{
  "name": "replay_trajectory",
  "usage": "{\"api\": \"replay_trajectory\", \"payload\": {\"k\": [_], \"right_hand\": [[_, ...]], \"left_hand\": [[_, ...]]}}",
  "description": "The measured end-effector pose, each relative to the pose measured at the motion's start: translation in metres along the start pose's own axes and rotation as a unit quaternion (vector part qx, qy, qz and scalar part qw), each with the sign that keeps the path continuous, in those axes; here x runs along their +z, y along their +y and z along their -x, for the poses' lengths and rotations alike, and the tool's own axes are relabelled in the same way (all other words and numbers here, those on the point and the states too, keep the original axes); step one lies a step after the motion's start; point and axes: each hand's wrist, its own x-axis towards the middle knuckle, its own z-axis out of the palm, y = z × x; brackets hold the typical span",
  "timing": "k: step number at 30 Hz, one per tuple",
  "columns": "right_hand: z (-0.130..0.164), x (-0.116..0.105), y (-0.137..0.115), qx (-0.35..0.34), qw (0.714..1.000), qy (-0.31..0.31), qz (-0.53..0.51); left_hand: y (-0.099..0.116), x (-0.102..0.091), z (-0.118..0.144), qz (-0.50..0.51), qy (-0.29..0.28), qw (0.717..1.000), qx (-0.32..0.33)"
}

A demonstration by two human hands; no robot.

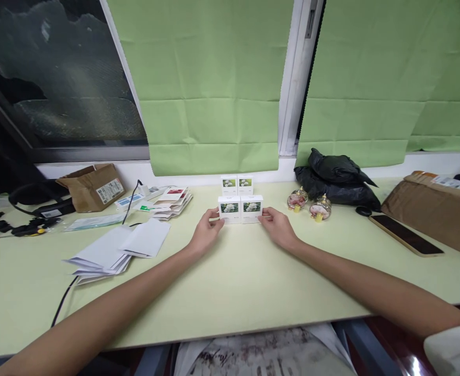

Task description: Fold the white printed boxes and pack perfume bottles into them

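Two small white boxes with white-flower pictures stand upright side by side, touching, in the middle of the table. My left hand [207,230] holds the left box [229,210] by its outer side, thumb in front and fingers behind. At the other end, my right hand [277,227] grips the right box [251,209] by its outer side in the same way. Just behind them stand two more white flower-picture boxes, a left one [229,184] and a right one [245,184], their lower parts hidden by the front pair.
Left of my hands lie folded white papers [104,250], a stack of cards [171,203] and an open cardboard box [91,188]. To the right are two ornate bottles [320,208], black plastic bags [335,183], a phone [404,234] and a brown parcel [434,209]. Green curtains [210,115] hang behind.
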Motion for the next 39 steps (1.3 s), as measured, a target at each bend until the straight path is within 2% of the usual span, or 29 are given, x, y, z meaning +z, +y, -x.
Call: {"api": "replay_trajectory", "payload": {"k": [3,7,12,16,26,34,39], "right_hand": [[-0.012,0.002,0.002,0.005,1.000,0.006,0.015],[-0.040,0.012,0.009,0.007,1.000,0.018,0.021],[-0.080,0.026,0.022,0.013,0.999,0.033,0.027],[-0.102,0.029,0.032,0.015,0.999,0.027,0.023],[-0.113,0.035,0.048,0.002,1.000,-0.004,0.003],[-0.106,0.030,0.047,-0.033,0.998,-0.046,-0.027],[-0.107,0.031,0.048,-0.040,0.998,-0.047,0.003]], "left_hand": [[0.000,0.000,-0.016,0.020,-0.001,1.000,-0.009],[-0.004,0.002,-0.050,0.031,0.017,0.999,-0.024],[-0.016,0.014,-0.094,0.033,0.042,0.998,-0.035],[-0.024,0.024,-0.112,0.031,0.055,0.997,-0.036],[-0.031,0.029,-0.126,0.034,0.050,0.998,-0.035],[-0.034,0.035,-0.118,0.044,0.033,0.998,0.004],[-0.036,0.032,-0.121,0.046,0.012,0.999,0.022]]}}
